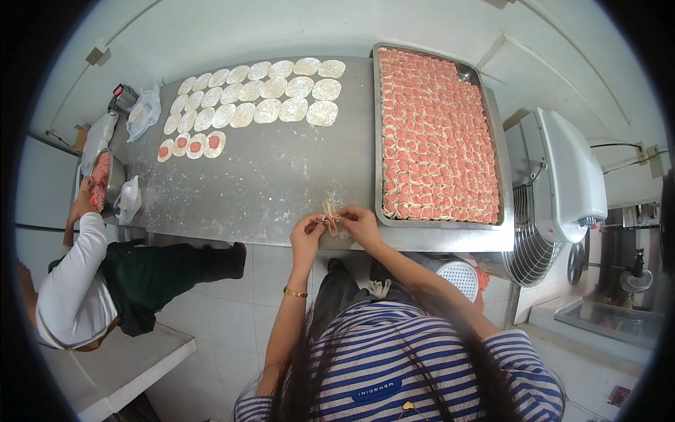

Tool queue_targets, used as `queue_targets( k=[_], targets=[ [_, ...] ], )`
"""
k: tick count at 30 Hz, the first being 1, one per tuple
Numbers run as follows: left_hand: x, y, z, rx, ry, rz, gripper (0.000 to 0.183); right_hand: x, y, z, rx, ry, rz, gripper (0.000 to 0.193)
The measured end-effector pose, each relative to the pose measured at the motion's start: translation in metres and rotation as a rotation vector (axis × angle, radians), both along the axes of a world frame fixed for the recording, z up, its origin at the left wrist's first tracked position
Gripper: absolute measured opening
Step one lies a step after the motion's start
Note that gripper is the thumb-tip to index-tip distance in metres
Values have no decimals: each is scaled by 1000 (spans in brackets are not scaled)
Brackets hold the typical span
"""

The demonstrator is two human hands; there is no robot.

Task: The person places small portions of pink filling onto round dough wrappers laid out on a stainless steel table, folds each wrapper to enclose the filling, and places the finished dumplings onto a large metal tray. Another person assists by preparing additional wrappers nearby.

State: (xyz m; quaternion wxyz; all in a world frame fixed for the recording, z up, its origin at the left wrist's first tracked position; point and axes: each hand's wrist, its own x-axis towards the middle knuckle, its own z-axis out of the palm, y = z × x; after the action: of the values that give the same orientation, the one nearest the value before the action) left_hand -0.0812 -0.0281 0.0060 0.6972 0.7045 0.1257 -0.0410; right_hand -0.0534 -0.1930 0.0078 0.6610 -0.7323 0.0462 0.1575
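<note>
At the table's near edge my left hand (306, 231) and my right hand (360, 226) pinch one small dumpling (329, 213) between them. Its pale wrapper stands up in folds, with some red filling showing in the middle. Close to my right hand is a large metal tray (378, 141), packed with rows of open-topped dumplings (436, 133) with pinkish-red filling. Farther left lie rows of round, floured dough wrappers (267, 110). In front of them is a short row of wrappers topped with red filling (213, 143).
The steel table (281, 183) is dusted with flour. At left, a co-worker (77, 281) has a hand in a metal bowl (116, 176) of red meat filling. Plastic bags (144, 112) lie nearby. A white mixer (562, 176) with a wire guard stands beyond the table's right end.
</note>
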Motion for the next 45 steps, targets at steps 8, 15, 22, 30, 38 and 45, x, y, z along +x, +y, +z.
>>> queue_targets(
  k=[8,15,22,30,38,45],
  targets=[
    [3,-6,17,-424,59,134,12,-1,6,37,496,60,-59,22],
    [-2,-21,49,-443,-73,207,16,11,-3,35,178,-60,16,24],
    [3,-4,20,22,-93,61,15,25,-9,45,-158,-171,126,25],
    [5,-13,14,345,-242,-64,18,27,-8,33,-381,-394,258,27],
    [9,-16,34,257,-40,-42,24,30,-7,37,-478,-615,323,23],
    [13,-19,35,403,-109,-159,27,27,-11,37,-520,-571,373,17]
  ],
)
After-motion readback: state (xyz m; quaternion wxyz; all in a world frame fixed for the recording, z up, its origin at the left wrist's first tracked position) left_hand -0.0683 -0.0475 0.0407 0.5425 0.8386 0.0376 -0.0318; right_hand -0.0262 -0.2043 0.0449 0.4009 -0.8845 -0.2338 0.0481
